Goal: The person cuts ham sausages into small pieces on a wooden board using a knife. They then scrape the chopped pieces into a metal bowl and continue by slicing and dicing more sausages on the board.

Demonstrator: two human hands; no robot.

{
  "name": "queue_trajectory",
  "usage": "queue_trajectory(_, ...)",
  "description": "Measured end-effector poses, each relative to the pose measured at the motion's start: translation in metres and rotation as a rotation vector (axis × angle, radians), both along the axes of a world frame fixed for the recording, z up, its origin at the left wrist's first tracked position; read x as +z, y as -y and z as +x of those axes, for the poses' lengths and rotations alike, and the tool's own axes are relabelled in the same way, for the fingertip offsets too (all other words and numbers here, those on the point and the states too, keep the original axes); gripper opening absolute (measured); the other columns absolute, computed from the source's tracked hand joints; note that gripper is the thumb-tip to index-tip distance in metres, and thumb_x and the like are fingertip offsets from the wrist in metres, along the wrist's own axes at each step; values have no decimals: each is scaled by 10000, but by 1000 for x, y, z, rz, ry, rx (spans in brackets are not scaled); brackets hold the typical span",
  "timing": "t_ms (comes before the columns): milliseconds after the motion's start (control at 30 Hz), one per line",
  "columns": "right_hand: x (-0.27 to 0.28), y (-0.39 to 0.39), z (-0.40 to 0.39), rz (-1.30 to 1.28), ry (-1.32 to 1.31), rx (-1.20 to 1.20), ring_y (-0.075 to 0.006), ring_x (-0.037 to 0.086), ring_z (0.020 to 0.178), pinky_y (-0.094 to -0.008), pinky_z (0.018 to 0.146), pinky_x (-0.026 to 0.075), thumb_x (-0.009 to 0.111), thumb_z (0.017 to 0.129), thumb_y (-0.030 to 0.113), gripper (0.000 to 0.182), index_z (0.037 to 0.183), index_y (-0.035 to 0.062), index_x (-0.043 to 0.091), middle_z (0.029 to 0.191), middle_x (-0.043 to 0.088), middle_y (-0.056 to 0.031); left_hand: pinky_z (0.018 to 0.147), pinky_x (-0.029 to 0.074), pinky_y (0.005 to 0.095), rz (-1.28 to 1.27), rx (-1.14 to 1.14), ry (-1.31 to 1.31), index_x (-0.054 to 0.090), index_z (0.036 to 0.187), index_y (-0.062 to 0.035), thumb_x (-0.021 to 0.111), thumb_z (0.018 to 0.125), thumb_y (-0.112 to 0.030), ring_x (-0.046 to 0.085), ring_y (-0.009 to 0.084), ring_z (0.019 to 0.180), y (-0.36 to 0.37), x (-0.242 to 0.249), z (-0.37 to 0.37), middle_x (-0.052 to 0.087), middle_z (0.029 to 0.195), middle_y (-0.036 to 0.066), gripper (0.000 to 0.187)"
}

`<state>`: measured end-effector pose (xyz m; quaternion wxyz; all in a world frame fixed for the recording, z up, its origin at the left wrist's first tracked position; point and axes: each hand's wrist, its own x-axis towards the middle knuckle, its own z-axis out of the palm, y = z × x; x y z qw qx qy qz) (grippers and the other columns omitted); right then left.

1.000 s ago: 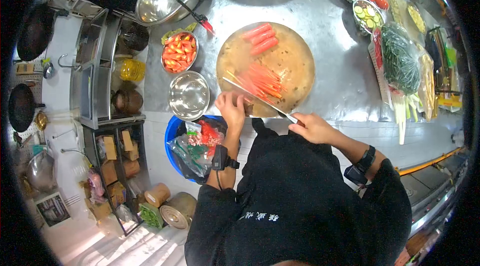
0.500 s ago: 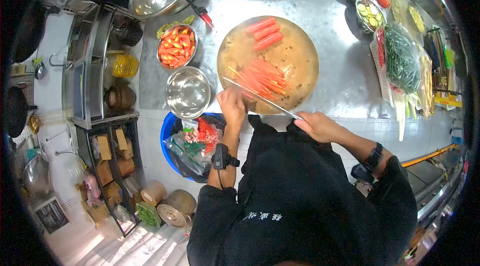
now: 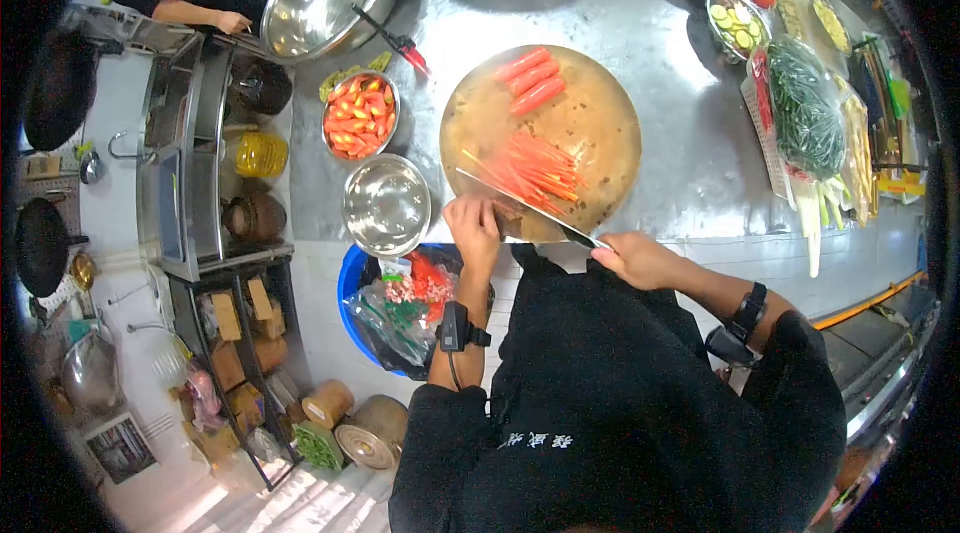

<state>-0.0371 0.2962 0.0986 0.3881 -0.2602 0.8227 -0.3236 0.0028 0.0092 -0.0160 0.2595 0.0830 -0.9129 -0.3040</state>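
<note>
My right hand (image 3: 640, 260) grips the handle of a broad kitchen knife (image 3: 527, 221) at the near edge of a round wooden chopping board (image 3: 610, 153). The blade slants up to the left, its flat side partly facing me. My left hand (image 3: 473, 230) is closed, with fingers curled against the blade's left end; whatever they hold is hidden. Just beyond the blade lies a pile of thin orange-red strips (image 3: 530, 173) that look like carrot. Farther back on the board rest several thick red pieces (image 3: 530, 78), side by side.
Left of the board stand an empty steel bowl (image 3: 388, 205) and a bowl of cut orange-red pieces (image 3: 360, 115). A blue bin (image 3: 352, 308) sits below. Bagged greens (image 3: 803, 113) and sliced cucumber (image 3: 738, 26) are at right. Another person's hand (image 3: 233, 23) shows upper left.
The view has shifted, so the table sits slightly lower and to the right. More of the knife's flat side shows. Another person's hand has come into view at upper left.
</note>
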Motion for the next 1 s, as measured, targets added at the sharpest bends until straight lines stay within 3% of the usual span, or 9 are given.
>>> queue_trajectory(100, 0, -3, 3, -58, 25, -47, -459, 622, 836, -507, 738, 477, 462, 1006, 386, 387, 999, 21, 588, 851, 641, -261, 885, 385, 430, -28, -5, 4, 636, 859, -47, 654, 822, -59, 540, 325, 938, -1, 5, 0, 628, 950, 117, 42)
queue_trajectory(333, 55, -21, -6, -19, 232, -227, -364, 616, 716, -443, 675, 463, 465, 1006, 364, 366, 946, 19, 574, 738, 608, -191, 863, 410, 450, -44, 101, 122, 667, 924, -85, 625, 825, -148, 552, 347, 939, 7, 9, -28, 629, 943, 129, 126)
queue_trajectory(367, 55, -23, -6, -57, 175, -236, -314, 608, 657, -421, 636, 459, 473, 1006, 346, 351, 929, 18, 572, 689, 591, -158, 865, 411, 451, -91, 124, 153, 671, 937, -85, 626, 820, -154, 552, 350, 939, 8, 7, -35, 626, 944, 133, 143)
queue_trajectory(567, 46, -34, 6, -120, 252, -326, -189, 549, 523, -367, 527, 435, 489, 1005, 303, 333, 852, 12, 542, 587, 545, -86, 885, 421, 450, -145, 73, 190, 685, 965, -89, 659, 776, -174, 547, 355, 974, 8, 10, -53, 610, 977, 138, 209)
queue_trajectory(933, 44, -37, 13, -111, 263, -348, -195, 558, 554, -378, 554, 440, 486, 1002, 313, 344, 851, 8, 532, 600, 543, -85, 867, 436, 477, -151, -157, 450, 661, 929, -75, 647, 792, -119, 562, 379, 960, 30, 25, -63, 611, 964, 175, 144)
queue_trajectory(1000, 44, -37, 11, -118, 258, -352, -190, 557, 554, -375, 554, 440, 487, 1002, 312, 339, 861, 8, 537, 595, 538, -83, 831, 458, 474, -61, -84, 354, 653, 969, -67, 640, 809, -124, 594, 377, 919, 31, 22, -68, 633, 928, 186, 170)
